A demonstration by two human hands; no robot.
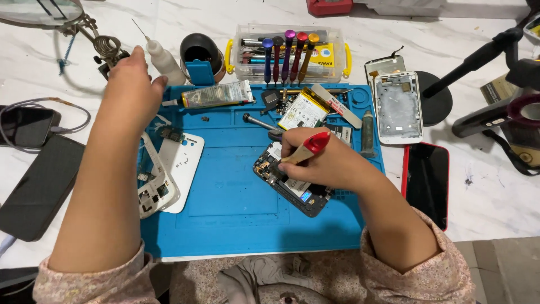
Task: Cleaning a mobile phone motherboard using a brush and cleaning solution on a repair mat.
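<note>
— So, what are you seeing on the head camera?

— I'm looking down at a blue mat [236,208] on a pale table [495,202]. The right hand [320,160] is closing around a red-handled screwdriver [306,148], and its tip is pointing down into an opened phone [289,183] lying face-down near the middle of the mat, right under that hand.

— And the left hand [132,90]?

— It's reaching toward the far left corner of the mat, fingers curling loosely, close to a small white bottle [163,56] and a glue tube [216,94]. I'm not seeing anything gripped in it; from this angle I cannot tell whether the fingertips are touching the bottle.

— How are you judging the phone's handling?

— I'm treating it as light, stiff and fragile: the board and small parts are lying exposed, so I'd be taking it by its outer edges only, never pressing on the circuitry. The screwdriver is looking slim and light, best pinched along its handle.

— Anything else nearby?

— A white back cover [183,163] is lying at the mat's left, a battery [304,110] beyond the phone, and a clear box of screwdrivers [287,53] standing behind.
</note>
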